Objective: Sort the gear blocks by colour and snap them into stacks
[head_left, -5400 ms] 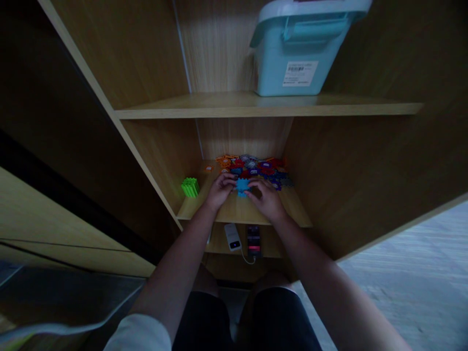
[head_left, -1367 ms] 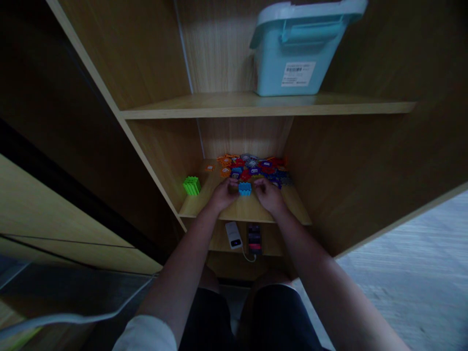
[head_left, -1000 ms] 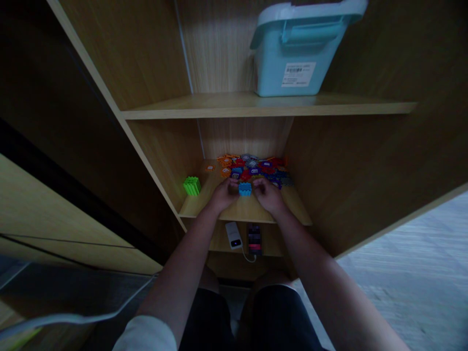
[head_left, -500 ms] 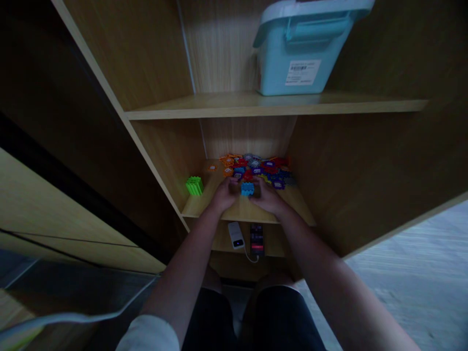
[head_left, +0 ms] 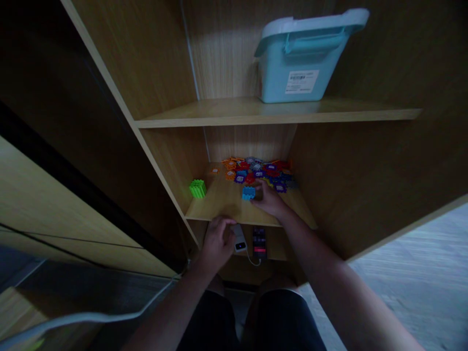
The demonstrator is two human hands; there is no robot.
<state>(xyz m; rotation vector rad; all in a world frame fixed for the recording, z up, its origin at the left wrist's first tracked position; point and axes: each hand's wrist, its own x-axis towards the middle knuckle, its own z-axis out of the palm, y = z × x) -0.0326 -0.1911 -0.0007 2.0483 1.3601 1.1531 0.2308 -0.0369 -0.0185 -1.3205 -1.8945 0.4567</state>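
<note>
On the middle shelf stands a small blue stack of notched plastic pieces (head_left: pixel 248 193). My right hand (head_left: pixel 268 199) is at its right side, thumb and fingers apart; whether the fingertips touch the stack I cannot tell. Lower down, in front of the shelf's front edge, my left hand (head_left: pixel 218 242) is loosely curled with a gap between thumb and forefinger, and nothing shows in it. Behind the blue stack lies a loose heap of coloured notched pieces (head_left: pixel 258 166), orange, red, purple, blue and grey. A bright green stack of notched pieces (head_left: pixel 198 188) stands at the shelf's left.
On the low ledge lie a white power bank (head_left: pixel 239 239), close beside my left hand, and a dark phone (head_left: pixel 259 243), joined by a cable. A light blue lidded bin (head_left: pixel 300 63) stands on the upper shelf (head_left: pixel 219 117). One orange piece (head_left: pixel 215 170) lies apart from the heap.
My left hand has drawn back from the blue stack, down toward the power bank. My right hand stays beside the stack. The view has shifted slightly.
</note>
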